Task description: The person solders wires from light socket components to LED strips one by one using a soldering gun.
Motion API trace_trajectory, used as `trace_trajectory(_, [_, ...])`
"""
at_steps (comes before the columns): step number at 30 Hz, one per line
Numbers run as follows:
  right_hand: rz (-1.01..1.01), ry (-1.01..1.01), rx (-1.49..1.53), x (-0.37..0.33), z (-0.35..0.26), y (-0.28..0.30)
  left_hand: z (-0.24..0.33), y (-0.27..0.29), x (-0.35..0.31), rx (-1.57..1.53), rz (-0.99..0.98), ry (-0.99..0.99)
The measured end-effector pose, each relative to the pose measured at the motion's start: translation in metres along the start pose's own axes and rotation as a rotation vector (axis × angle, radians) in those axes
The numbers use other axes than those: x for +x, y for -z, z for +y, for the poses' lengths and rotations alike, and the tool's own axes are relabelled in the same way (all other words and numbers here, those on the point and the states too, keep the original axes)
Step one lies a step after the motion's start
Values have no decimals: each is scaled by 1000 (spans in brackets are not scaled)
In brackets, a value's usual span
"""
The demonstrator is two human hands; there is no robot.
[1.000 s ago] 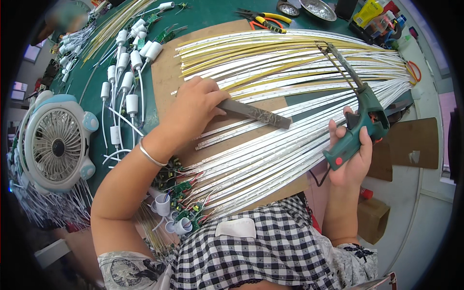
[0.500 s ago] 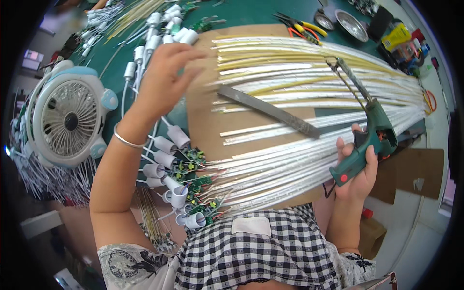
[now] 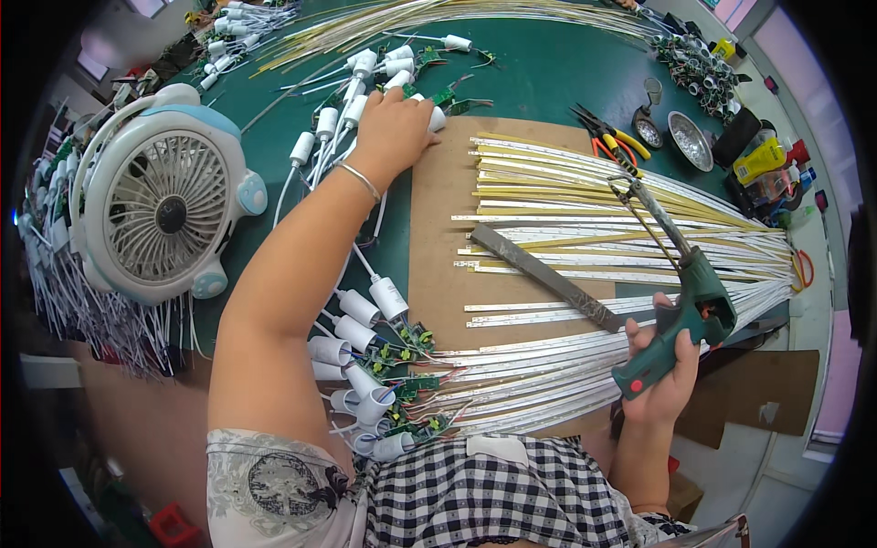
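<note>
My left hand (image 3: 393, 132) reaches to the far left part of the table, its fingers curled over a white cylindrical housing (image 3: 432, 117) beside other white housings with cords. Their tips are partly hidden. My right hand (image 3: 665, 374) holds a green soldering gun (image 3: 694, 306) by its handle, its metal tip pointing up and to the left over the LED strips. Below the tip lie white and yellow LED strips (image 3: 548, 192) in rows. A flat grey metal bar (image 3: 548, 279) rests slantwise across them. Nearer me, several strips (image 3: 539, 374) join by thin wires to green circuit boards (image 3: 420, 384) beside white housings (image 3: 388, 297).
A white and blue fan (image 3: 169, 215) stands at the left. Pliers (image 3: 603, 137), a metal dish (image 3: 690, 142) and a yellow bottle (image 3: 758, 162) are at the far right. A brown board (image 3: 438, 210) lies under the strips. Long yellowish strips (image 3: 438, 18) run along the back.
My left hand has moved away from me, from above the brown board's left edge to the white housings. My right hand still holds the soldering gun. The view has shifted.
</note>
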State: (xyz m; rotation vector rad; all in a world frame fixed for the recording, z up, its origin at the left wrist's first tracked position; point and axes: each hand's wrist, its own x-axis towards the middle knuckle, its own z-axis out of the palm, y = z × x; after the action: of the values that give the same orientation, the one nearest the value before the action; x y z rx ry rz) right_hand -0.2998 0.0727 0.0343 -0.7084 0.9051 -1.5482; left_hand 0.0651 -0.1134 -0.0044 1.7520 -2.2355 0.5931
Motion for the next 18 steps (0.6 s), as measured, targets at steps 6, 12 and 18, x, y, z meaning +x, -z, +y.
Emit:
trace_trajectory(6, [37,7,-19,3,-1,14,2,69,11,-246,228,-176])
trace_trajectory(12, [55,-40,39,5,0,14,71,105,-74,-357,-143,-471])
trace_trajectory(18, [66,-57,16,-4,-1,26,92,126,-89,-330,-394,-310])
